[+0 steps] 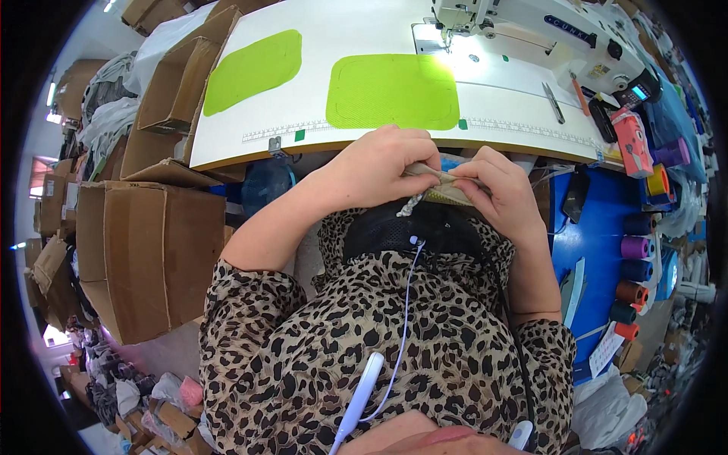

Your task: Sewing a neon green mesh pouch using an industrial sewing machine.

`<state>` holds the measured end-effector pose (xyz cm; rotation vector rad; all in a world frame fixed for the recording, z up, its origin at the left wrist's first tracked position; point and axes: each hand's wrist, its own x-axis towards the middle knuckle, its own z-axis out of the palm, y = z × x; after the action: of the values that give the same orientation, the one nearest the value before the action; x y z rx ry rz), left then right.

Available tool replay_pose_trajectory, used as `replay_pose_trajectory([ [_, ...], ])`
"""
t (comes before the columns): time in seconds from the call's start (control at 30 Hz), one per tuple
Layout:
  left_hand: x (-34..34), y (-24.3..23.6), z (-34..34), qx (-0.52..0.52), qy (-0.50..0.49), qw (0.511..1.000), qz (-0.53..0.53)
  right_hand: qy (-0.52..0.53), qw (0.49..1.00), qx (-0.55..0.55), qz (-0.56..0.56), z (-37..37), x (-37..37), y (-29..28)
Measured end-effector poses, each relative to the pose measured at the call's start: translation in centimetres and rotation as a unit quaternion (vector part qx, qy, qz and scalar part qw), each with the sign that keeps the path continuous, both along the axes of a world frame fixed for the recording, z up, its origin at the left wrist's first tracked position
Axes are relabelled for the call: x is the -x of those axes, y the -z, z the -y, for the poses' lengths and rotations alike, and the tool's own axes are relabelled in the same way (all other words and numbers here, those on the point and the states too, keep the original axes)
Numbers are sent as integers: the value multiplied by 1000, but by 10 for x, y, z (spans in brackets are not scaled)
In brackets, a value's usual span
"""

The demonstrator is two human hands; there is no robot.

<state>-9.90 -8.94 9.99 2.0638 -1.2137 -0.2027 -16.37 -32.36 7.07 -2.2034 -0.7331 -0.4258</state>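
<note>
Close to my waist, just off the near edge of the white sewing table (227, 144), both hands pinch a piece of beige fabric (422, 170). My left hand (398, 165) is closed on its left part, and my right hand (497, 186) pinches it from the right, fingertips nearly meeting. A grey-white twisted cord end (410, 205) hangs below my left fingers. Yellowish material (447, 197) shows under the fabric; how it joins is hidden. Two lime-green mesh panels with rounded corners lie on the table: one (393, 91) partly beside the sewing machine's needle area, another (254, 72) farther left.
The lit sewing machine (462, 23) stands at the back right. Tweezers (553, 103), a red box (631, 142) and several thread spools (635, 247) are on the right. Open cardboard boxes (144, 258) crowd the left. A ruler strip (531, 131) runs along the table's front edge.
</note>
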Motion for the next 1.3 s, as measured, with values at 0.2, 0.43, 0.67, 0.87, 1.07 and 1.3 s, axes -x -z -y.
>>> replay_pose_trajectory([
  [0.2, 8, 3, -5, 35, -4, 999, 37, -11, 1000, -6, 22, -1, -3, 4],
  [0.43, 3, 9, -10, 70, 11, 997, -34, -31, 999, -13, 8, 0, -3, 6],
  [0.67, 2, 18, -12, 54, -42, 983, -170, -56, 988, -70, -129, -3, -8, 12],
  [0.87, 0, 12, -11, 8, -111, 920, -375, -82, 976, -81, -186, -5, -15, 12],
  [1.07, 2, 13, -14, -6, -118, 899, -421, -98, 958, -103, -248, -9, -18, 14],
  [1.3, -10, -53, -44, -96, -119, 959, -239, -144, 918, -257, -264, -56, -26, 21],
])
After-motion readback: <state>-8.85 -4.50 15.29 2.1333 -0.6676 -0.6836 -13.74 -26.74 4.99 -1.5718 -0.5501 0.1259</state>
